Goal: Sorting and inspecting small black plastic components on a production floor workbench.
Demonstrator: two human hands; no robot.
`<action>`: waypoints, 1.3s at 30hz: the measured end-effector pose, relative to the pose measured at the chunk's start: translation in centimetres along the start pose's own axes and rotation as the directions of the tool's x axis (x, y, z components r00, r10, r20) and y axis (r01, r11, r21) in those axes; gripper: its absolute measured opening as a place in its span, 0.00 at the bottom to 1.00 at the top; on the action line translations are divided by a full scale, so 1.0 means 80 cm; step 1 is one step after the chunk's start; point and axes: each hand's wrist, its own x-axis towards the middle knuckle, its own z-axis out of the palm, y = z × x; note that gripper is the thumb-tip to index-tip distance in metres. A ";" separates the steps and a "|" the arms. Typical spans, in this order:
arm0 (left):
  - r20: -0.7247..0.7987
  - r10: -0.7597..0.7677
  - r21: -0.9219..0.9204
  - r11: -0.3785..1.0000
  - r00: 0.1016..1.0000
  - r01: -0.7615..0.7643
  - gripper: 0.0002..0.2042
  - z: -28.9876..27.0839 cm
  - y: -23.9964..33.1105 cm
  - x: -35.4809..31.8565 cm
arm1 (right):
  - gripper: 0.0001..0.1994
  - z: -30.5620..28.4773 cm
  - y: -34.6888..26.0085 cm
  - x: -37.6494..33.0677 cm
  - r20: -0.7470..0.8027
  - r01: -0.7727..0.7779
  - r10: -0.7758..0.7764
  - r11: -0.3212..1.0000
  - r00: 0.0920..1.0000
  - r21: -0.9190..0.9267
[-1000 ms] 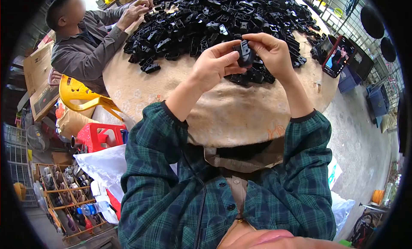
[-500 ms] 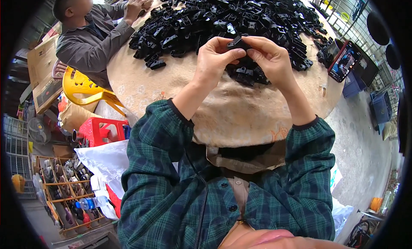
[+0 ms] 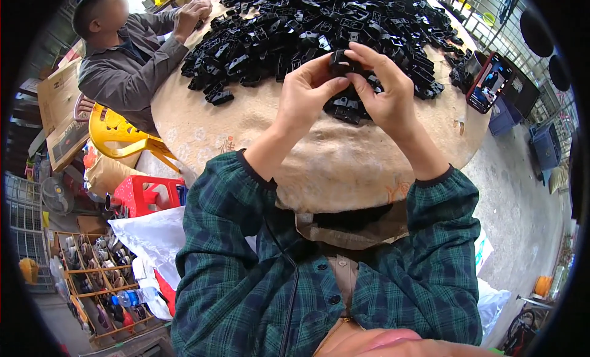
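Observation:
Between my two hands, raised over the near part of the table, is a small black plastic part (image 3: 342, 62). My left hand (image 3: 307, 92) pinches it from the left with thumb and fingers. On its other side, my right hand (image 3: 388, 86) has thumb and fingers closed on the same part. My fingers cover much of it, so its full shape is hidden. Just beyond and below my hands lie more black plastic parts (image 3: 347, 110), at the near edge of a big heap (image 3: 264, 49) of similar pieces.
A cloth-covered round table (image 3: 209, 135) bears the heap. At the far left a co-worker (image 3: 129, 68) sits handling something. A phone (image 3: 490, 83) stands upright at the right edge. Left of me are a yellow chair (image 3: 104, 126), a red stool (image 3: 138, 194) and a shoe rack (image 3: 92, 283).
The black part has been turned between my fingers, showing a different face. My right fingers have shifted up and around it. The co-worker's hands have moved slightly.

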 end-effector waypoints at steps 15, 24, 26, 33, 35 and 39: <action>-0.017 -0.024 0.055 0.998 1.000 0.025 0.14 -0.007 0.006 0.001 | 0.20 -0.009 0.008 0.002 0.060 -0.157 0.145 0.945 0.988 0.287; -0.030 -0.109 -0.190 0.976 0.994 0.102 0.13 0.002 0.008 -0.005 | 0.20 0.003 -0.007 0.001 -0.056 0.157 -0.165 0.980 0.985 -0.124; -0.054 -0.152 -0.228 0.964 0.987 0.136 0.12 -0.002 0.004 -0.005 | 0.21 0.006 -0.007 -0.001 -0.017 0.206 -0.213 0.961 0.977 -0.185; 0.106 -0.180 -0.224 0.954 0.978 0.200 0.11 -0.014 0.013 0.005 | 0.19 -0.008 0.009 0.006 0.024 0.060 -0.064 0.988 0.998 0.141; 0.189 -0.304 0.128 0.950 0.934 0.283 0.12 -0.014 0.023 0.003 | 0.14 -0.038 0.036 0.015 0.086 -0.246 0.232 0.861 0.969 0.445; 0.611 -0.333 0.605 0.782 0.718 -0.153 0.14 0.000 0.012 -0.010 | 0.09 -0.101 0.077 0.009 0.170 -0.391 0.367 0.910 0.914 0.138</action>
